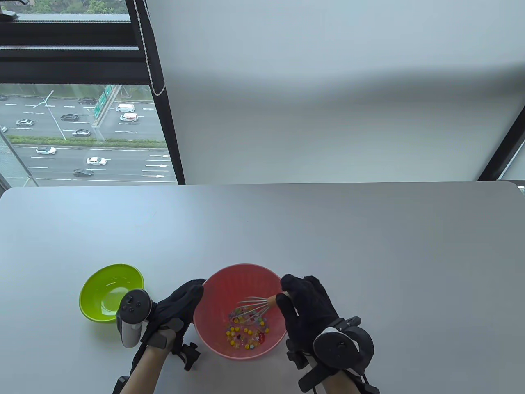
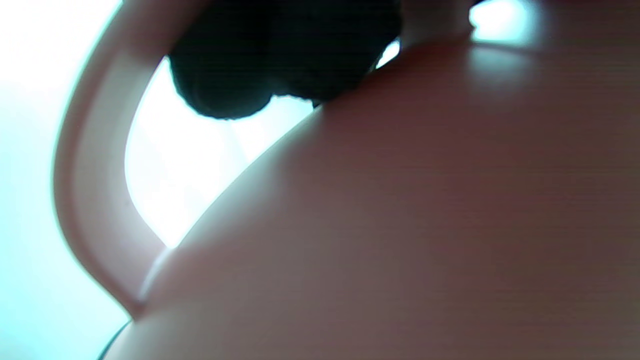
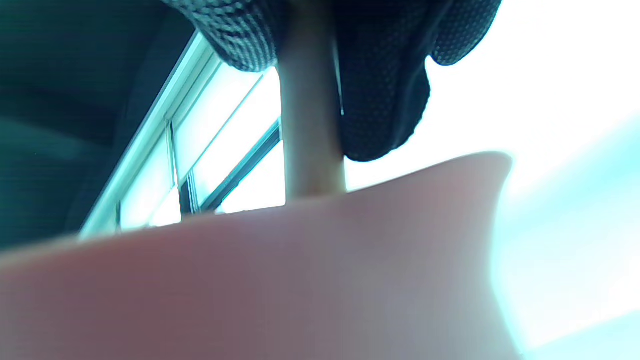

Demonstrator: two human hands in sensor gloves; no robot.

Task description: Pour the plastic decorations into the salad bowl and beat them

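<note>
My right hand [image 1: 307, 308] is clamped on the whisk [image 1: 256, 308]: my fingers curl round its pale wooden handle at the right rim of the pink salad bowl [image 1: 213, 328], and the wire head slants down and away to the left of my grip into the bowl's bottom. In the right wrist view the handle [image 3: 310, 125] drops straight out from between my gloved fingers [image 3: 385, 100] and passes behind the bowl's rim [image 3: 400, 200].

The plastic decorations [image 1: 246, 334], small yellow, red and blue bits, lie scattered on the bowl's floor, under and just nearer me than the wire loops.

My left hand [image 1: 176, 310] rests against the bowl's outer wall on the side opposite my grip, fingers lying fairly straight along the rim. The left wrist view shows dark fingertips [image 2: 250, 75] touching the pink wall [image 2: 425, 225], but it is blurred, so I cannot tell more of how they lie.

Beyond my left hand, further left, a green bowl [image 1: 94, 287] sits on the grey table [image 1: 328, 230], with nothing visible inside it and well apart from the salad bowl. The tracker [image 1: 132, 318] on my left hand overlaps its near rim.
</note>
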